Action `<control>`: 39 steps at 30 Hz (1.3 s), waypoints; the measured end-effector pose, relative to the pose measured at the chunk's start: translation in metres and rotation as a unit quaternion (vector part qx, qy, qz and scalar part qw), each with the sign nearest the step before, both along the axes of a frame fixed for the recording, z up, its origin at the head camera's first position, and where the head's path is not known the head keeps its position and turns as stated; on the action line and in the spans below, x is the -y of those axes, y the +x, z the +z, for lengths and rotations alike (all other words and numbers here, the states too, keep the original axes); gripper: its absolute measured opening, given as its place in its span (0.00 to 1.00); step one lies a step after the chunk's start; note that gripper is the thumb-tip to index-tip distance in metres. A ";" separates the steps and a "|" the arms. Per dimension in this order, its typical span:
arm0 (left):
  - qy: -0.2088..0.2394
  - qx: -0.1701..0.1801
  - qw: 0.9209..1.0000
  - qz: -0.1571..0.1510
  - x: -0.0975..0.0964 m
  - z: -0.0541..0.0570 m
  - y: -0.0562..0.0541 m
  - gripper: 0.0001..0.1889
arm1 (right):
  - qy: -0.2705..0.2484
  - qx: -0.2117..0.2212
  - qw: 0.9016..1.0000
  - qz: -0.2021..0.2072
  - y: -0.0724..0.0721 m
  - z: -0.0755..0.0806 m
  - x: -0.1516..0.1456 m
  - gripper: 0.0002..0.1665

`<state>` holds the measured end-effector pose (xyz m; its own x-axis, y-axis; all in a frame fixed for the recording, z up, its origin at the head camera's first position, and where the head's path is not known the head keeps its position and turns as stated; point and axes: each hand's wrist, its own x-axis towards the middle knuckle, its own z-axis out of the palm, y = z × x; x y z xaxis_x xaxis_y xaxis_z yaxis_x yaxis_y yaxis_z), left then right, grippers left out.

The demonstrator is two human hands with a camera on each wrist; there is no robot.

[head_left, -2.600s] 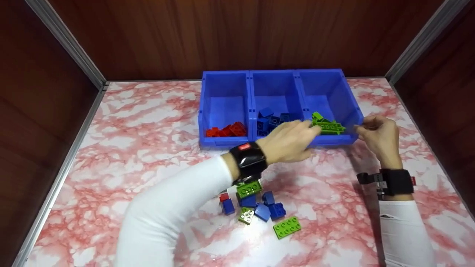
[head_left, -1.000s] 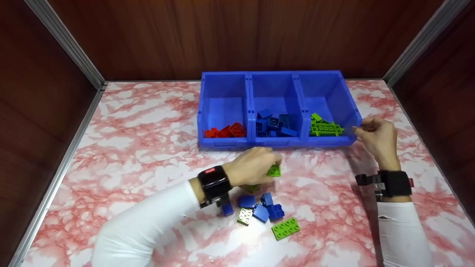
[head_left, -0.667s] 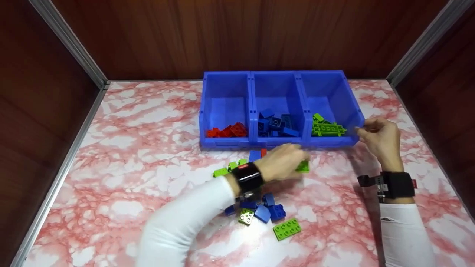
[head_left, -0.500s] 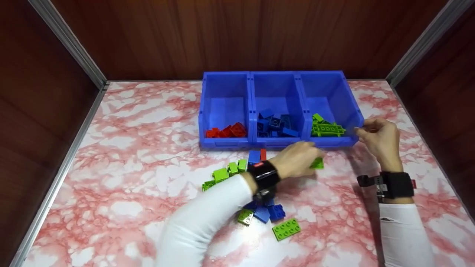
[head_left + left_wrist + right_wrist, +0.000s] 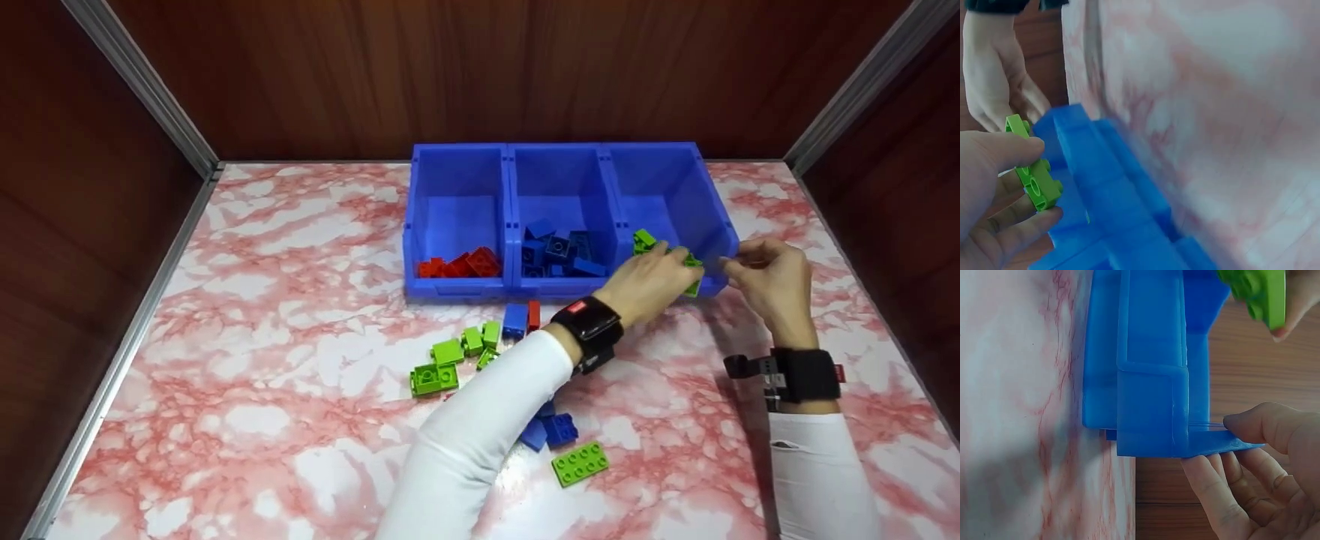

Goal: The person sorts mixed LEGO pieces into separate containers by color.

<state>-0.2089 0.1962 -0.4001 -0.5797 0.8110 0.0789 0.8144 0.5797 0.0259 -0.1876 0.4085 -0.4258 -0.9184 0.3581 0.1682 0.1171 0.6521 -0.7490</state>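
My left hand [image 5: 649,285] is over the front of the right compartment of a blue three-compartment bin [image 5: 457,288]. It pinches a green toy brick [image 5: 1039,183] between thumb and fingers, with the studs showing in the left wrist view. That same brick [image 5: 1270,298] hangs above the bin's rim in the right wrist view. At the bin's right end, my right hand [image 5: 776,289] grips the side wall, thumb inside and fingers outside [image 5: 1207,492]. Green bricks [image 5: 643,240] lie in the right compartment, partly hidden by my left hand.
Red bricks [image 5: 480,261] lie in the left compartment, blue bricks [image 5: 556,247] in the middle one. Several loose green bricks [image 5: 448,351], a blue brick [image 5: 515,320] and a red brick [image 5: 533,315] are on the marbled table. Nearer stands a green eight-stud brick [image 5: 580,465]; my left sleeve hides others.
My left hand went from the right compartment back to the loose bricks, picked up a green brick, and carried it right and up over the compartment. My right hand stayed on the bin wall.
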 end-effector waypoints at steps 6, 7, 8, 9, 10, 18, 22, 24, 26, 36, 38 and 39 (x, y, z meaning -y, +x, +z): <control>-0.002 0.026 0.998 0.053 -0.008 0.008 -0.014 0.22 | 0.002 0.002 1.000 -0.006 0.001 0.000 -0.001 0.17; -0.002 0.028 0.998 0.056 -0.009 0.008 -0.016 0.21 | -0.001 0.003 1.000 -0.004 0.001 0.000 -0.001 0.17; -0.004 0.025 0.998 0.057 -0.011 0.009 -0.017 0.20 | -0.004 0.004 1.000 -0.002 0.001 -0.001 0.000 0.18; -0.009 0.021 0.998 0.055 -0.012 0.009 -0.018 0.19 | -0.006 0.004 1.000 -0.001 0.000 -0.001 0.000 0.18; -0.016 0.013 0.998 0.052 -0.013 0.010 -0.018 0.18 | -0.007 0.004 1.000 0.001 0.001 -0.001 0.000 0.18; -0.048 -0.076 0.995 0.042 -0.021 0.002 -0.022 0.15 | -0.005 0.000 1.000 -0.003 0.001 -0.001 0.000 0.18; -0.042 -0.094 0.994 0.040 -0.021 0.000 -0.024 0.16 | -0.004 0.000 1.000 -0.003 0.001 -0.001 0.000 0.18; -0.037 -0.092 0.994 0.037 -0.020 0.000 -0.025 0.16 | -0.005 -0.004 1.000 -0.003 0.001 0.000 0.000 0.18; -0.034 -0.079 0.996 0.032 -0.018 0.001 -0.025 0.15 | -0.005 -0.009 1.000 -0.001 0.001 0.000 0.001 0.18; -0.043 -0.009 0.999 -0.013 0.009 0.033 -0.019 0.18 | -0.005 -0.004 1.000 0.000 0.001 0.001 0.000 0.18; -0.044 0.010 0.999 -0.014 0.020 0.040 -0.017 0.19 | -0.004 0.000 1.000 0.000 0.001 0.000 -0.001 0.19; -0.046 0.019 0.999 -0.013 0.026 0.043 -0.015 0.20 | -0.002 0.002 1.000 -0.001 0.001 0.000 -0.001 0.19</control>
<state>-0.2243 0.1701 -0.3575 -0.5588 0.8291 -0.0183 0.8291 0.5590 0.0053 -0.1868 0.4099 -0.4255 -0.9180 0.3613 0.1634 0.1220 0.6494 -0.7506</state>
